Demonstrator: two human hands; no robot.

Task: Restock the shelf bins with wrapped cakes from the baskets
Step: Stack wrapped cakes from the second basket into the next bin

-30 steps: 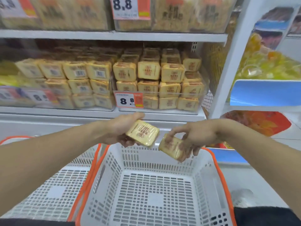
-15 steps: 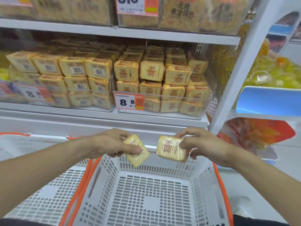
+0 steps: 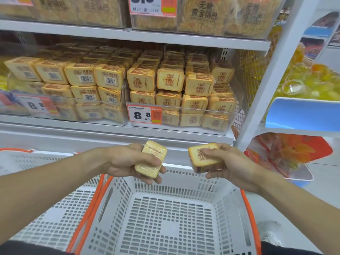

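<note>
**Both hands hold a wrapped cake above the basket**

Left hand [image 3: 128,162] grips a wrapped cake [image 3: 151,158] with the thumb across its lower face and the fingers curled beneath; the pack stands tilted, its pale face toward the camera. Right hand [image 3: 226,162] clamps a second wrapped cake [image 3: 200,159], fingers lying over its printed face and thumb under its lower edge. The two packs are near each other but apart, with a clear gap between the hands.

Directly below both hands sits a white basket [image 3: 165,183] with orange handles, its slotted floor bare. Beside it, under the left forearm, lies another white basket [image 3: 42,225], also with an orange rim.

Beyond the hands, on the shelf above them, stand two clear shelf bins. Ahead of the right hand, the right bin [image 3: 233,115] is stacked with cakes showing their printed faces, and a price tag [image 3: 145,115] reading 8.8 is fixed to its front. Ahead of the left hand, the left bin [image 3: 117,102] holds cakes turned barcode-side out, with its own blurred tag [image 3: 36,105].

Off past the right hand, a white upright post [image 3: 272,89] separates this shelving from a neighbouring display of yellow packaged goods [image 3: 309,83].
</note>
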